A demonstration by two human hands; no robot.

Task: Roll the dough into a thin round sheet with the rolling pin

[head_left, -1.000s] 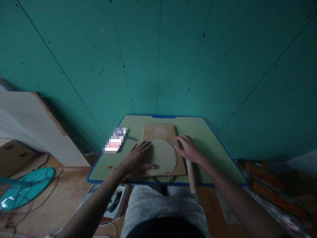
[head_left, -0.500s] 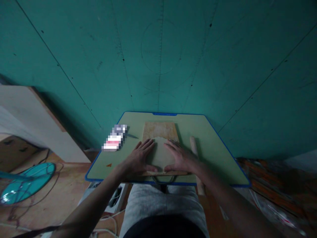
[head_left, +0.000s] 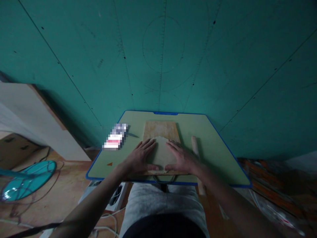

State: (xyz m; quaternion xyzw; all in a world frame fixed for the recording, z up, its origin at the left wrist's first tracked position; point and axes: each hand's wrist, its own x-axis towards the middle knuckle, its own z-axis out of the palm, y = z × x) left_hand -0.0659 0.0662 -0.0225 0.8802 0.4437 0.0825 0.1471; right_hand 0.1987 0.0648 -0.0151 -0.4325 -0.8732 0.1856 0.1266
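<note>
A flat, pale sheet of what looks like dough (head_left: 160, 153) lies on a wooden board (head_left: 162, 127) in the middle of the small table. My left hand (head_left: 143, 157) rests spread on the sheet's left side, thumb pointing inward. On the right side my right hand (head_left: 182, 158) lies the same way, its fingers apart. The two thumbs are close together near the board's front edge, not touching. Right of the board is a wooden rolling pin (head_left: 195, 145), partly hidden by my right forearm.
The blue-edged table (head_left: 215, 148) stands against a green wall (head_left: 99, 59). On its left are a pixelated item (head_left: 115, 137), a knife blade (head_left: 133, 135) and a small orange triangle (head_left: 109, 164). Cables and a turquoise round base (head_left: 29, 181) are on the floor at left.
The whole view has shifted slightly. Both hands stay spread on the sheet, with hardly any visible movement.
</note>
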